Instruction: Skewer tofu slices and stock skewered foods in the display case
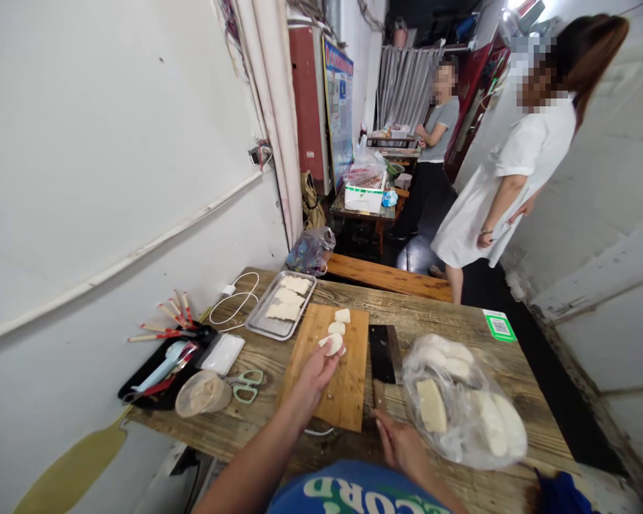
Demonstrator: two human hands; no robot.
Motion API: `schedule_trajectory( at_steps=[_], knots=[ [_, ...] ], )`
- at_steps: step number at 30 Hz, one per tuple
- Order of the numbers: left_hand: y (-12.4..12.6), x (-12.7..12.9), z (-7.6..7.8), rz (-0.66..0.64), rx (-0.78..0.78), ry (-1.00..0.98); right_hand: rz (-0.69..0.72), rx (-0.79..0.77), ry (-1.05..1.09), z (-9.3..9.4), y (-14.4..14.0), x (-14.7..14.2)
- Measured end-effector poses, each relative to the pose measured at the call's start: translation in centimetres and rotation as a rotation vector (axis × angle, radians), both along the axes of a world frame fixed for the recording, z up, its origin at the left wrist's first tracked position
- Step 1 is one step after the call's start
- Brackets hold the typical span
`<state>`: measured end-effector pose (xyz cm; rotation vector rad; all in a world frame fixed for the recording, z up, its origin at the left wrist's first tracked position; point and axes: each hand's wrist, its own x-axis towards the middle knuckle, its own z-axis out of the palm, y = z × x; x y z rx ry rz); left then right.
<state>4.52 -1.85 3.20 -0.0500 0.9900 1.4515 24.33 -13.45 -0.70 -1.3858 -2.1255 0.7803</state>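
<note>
Over bd, L fingers hold white slice, R fingers grip knife beside bd's R edge.

The left hand holds a pale, soft-looking piece above a wooden cutting board, where two more pieces lie just beyond. The right hand is at the handle of a dark cleaver beside the board. A metal tray of white slabs sits near the wall; a clear plastic bag of white blocks rests on the right. Two people stand beyond the table.
</note>
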Motion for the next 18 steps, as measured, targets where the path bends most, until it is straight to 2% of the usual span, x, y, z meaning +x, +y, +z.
schedule_trajectory(
  at_steps=[6, 18],
  knots=[
    [0.1, 0.7, 0.0, 0.018, 0.004, -0.054, 0.03, -0.002, -0.079, 0.1, 0.0, -0.2],
    [-0.6, 2.4, 1.4, -0.057, 0.084, -0.103, -0.01, 0.033, 0.01, -0.5, 0.1, -0.3]
  ],
)
